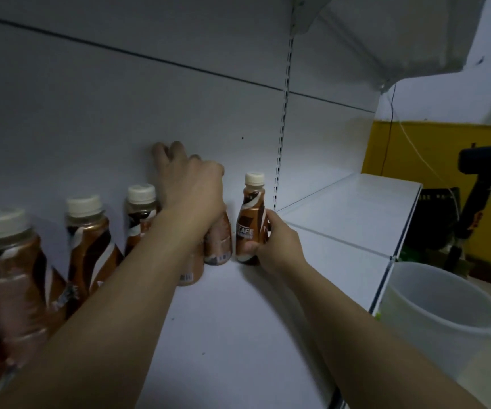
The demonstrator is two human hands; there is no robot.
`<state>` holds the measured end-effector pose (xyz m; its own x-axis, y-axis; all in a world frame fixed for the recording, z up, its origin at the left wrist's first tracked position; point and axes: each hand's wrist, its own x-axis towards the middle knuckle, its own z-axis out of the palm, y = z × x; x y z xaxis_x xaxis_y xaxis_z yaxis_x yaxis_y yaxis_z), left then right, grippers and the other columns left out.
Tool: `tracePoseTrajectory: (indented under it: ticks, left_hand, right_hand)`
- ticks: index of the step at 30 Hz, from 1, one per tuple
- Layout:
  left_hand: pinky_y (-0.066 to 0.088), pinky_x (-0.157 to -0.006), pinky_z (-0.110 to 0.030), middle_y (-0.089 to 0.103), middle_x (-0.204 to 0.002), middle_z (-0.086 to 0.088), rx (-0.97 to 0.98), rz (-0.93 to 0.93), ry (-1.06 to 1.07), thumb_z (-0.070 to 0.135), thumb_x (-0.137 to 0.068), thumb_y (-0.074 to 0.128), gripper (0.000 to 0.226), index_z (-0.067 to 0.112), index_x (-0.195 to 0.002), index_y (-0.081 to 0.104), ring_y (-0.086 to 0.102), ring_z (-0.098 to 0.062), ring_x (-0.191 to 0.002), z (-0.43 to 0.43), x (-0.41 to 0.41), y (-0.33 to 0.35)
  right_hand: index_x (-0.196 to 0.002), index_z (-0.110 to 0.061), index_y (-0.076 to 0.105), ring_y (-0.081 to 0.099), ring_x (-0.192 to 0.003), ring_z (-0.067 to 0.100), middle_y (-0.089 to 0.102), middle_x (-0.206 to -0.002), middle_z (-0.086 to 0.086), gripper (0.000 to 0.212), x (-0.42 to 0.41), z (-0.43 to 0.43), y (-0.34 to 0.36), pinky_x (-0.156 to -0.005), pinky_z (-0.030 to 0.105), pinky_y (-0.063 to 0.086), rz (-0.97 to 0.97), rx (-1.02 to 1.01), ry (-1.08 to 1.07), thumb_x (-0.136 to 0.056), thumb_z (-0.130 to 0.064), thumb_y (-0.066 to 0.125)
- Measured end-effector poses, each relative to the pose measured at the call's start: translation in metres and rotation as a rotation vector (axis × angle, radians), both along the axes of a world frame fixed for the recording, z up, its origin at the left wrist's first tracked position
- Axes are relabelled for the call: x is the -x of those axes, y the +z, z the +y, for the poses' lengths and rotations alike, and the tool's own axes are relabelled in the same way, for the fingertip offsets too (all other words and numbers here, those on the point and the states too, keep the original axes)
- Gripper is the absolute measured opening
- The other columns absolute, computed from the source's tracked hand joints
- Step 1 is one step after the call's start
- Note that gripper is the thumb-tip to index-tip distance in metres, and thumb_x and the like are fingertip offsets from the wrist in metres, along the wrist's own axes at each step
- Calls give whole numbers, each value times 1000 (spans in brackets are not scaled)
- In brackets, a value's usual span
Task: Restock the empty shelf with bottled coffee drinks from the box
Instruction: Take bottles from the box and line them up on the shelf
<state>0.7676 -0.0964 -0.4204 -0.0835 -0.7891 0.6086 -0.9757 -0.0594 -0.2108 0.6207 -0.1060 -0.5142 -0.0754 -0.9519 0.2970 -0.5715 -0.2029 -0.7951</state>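
Observation:
A row of brown coffee bottles with cream caps stands along the back of the white shelf (232,320). My right hand (276,243) grips the lower body of the rightmost bottle (248,222), which stands upright on the shelf. My left hand (191,184) rests over the top of the neighbouring bottle (217,246), hiding its cap, with its fingers spread towards the back panel. Further left stand a bottle (141,214), another (90,246) and a blurred near one (17,278). No box is in view.
A slotted upright (282,128) divides this bay from another white shelf (356,208) on the right. A white bucket (444,314) stands on the floor at lower right. A dark fan (486,178) and a yellow wall lie beyond. An upper shelf overhangs at top right.

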Motion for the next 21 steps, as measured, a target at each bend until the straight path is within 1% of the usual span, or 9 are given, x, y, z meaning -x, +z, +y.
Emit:
tracePoseTrajectory:
  ticks: [3,5,9,11,13,14,16,17,21]
  left_hand:
    - [26,-98,-49,65,-114,-12,53,33,-36,45,-80,64,55,27,-130,50,42,-36,-118,-4,2,-4]
    - [29,-96,-48,66,-109,-13,89,85,-40,51,-76,68,65,20,-128,45,45,-34,-116,-8,3,-6]
    - [30,-90,-44,67,-99,-9,139,86,-35,51,-73,71,51,21,-109,52,46,-33,-111,-16,2,-6]
    - [30,-89,-45,66,-99,-9,144,75,-36,47,-74,70,46,21,-106,53,46,-34,-110,-18,3,-7]
    - [30,-91,-46,64,-104,-11,143,72,-41,45,-74,70,46,20,-108,53,45,-36,-112,-19,4,-7]
    - [29,-92,-46,63,-107,-13,140,72,-43,44,-75,70,46,19,-109,53,44,-36,-113,-18,4,-6]
    - [29,-93,-47,60,-113,-14,139,81,-40,44,-75,70,47,20,-112,54,43,-36,-115,-17,4,-5]
    - [29,-93,-47,59,-115,-14,136,85,-34,44,-75,70,47,20,-112,54,42,-36,-116,-17,4,-5]
    - [30,-93,-47,60,-114,-14,152,59,-28,40,-75,70,45,17,-112,56,44,-36,-115,-19,3,-9]
  right_hand:
    - [-122,-22,52,60,-99,19,65,-111,-1,53,-14,-19,-2,-91,35,48,10,3,-24,-76,-14,76]
    - [-123,-18,50,60,-101,21,65,-113,2,48,-21,-28,-7,-85,32,45,13,-3,-49,-81,-17,73]
    - [-127,-19,47,60,-100,21,64,-115,3,43,-27,-35,-15,-83,30,42,-3,8,7,-88,-16,65]
    - [-135,-22,38,57,-99,18,62,-120,2,54,-25,-35,-18,-88,30,44,17,-13,79,-89,-13,63]
    - [-145,-25,25,57,-104,16,61,-126,1,75,-22,-32,-17,-98,34,44,-18,-67,170,-83,-13,66]
    - [-145,-26,24,60,-106,18,62,-126,1,81,-19,-30,-15,-101,38,46,-102,-102,219,-79,-13,69]
    - [-140,-25,30,65,-108,20,65,-122,3,80,-14,-31,-16,-99,40,50,-276,-158,322,-76,-9,75]
    - [-140,-24,28,65,-109,18,65,-123,2,82,-14,-31,-16,-98,39,51,-281,-163,348,-77,-9,77]
    - [-151,-22,-17,53,-125,20,50,-142,-1,116,-21,-31,-18,-109,43,41,-148,-150,296,-82,-17,75]
